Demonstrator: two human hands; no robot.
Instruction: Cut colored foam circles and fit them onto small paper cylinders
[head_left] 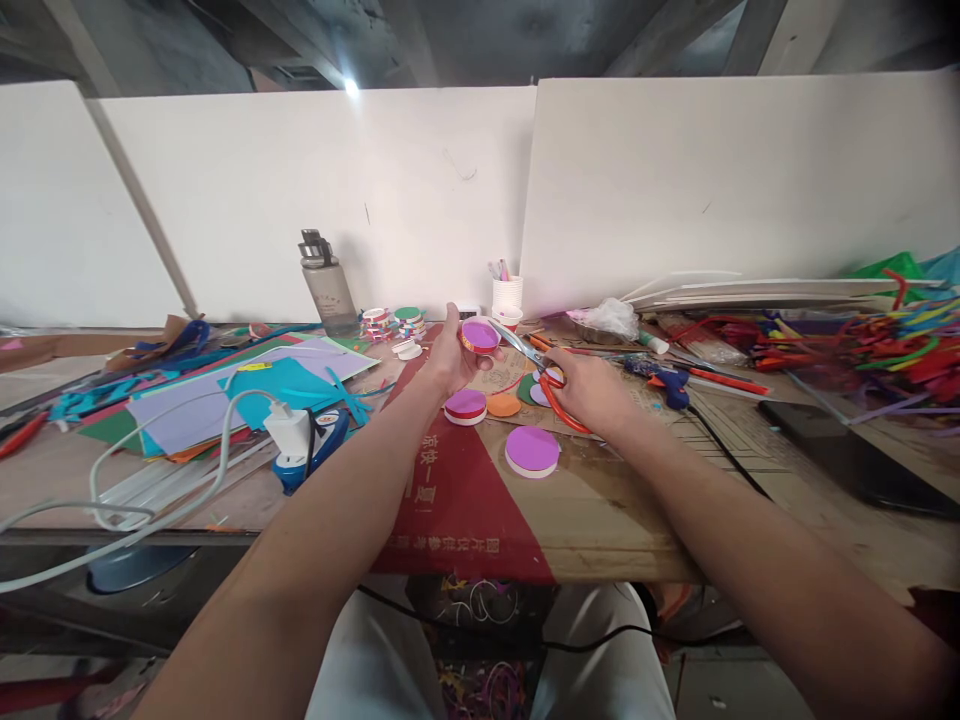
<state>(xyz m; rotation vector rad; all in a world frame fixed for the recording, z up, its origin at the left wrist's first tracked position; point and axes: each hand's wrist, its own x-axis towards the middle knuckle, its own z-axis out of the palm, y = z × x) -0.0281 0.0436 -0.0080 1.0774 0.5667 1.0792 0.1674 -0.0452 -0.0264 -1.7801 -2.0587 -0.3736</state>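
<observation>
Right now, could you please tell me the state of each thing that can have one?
Scissors: in right grip, blade opening unclear.
Raised purple-topped disc: in left grip.
Other two purple-topped discs: purple up.
Bottle: standing, capped.
Paper cup: upright, holding pens.
Glue gun: lying down, corded.
Phone: lying flat, dark face up.
Lamp: lit.

Scissors [526,348]: orange handles, silver blades
Upper disc [480,335]: purple top, reddish rim
Middle disc [465,406]: purple top, red-and-white side
Lower disc [532,450]: purple top, white side
Cardboard [480,505]: brown and red, pale characters
Bottle [330,295]: smoky grey, black cap
Glue gun [669,385]: dark blue
Phone [855,455]: black
</observation>
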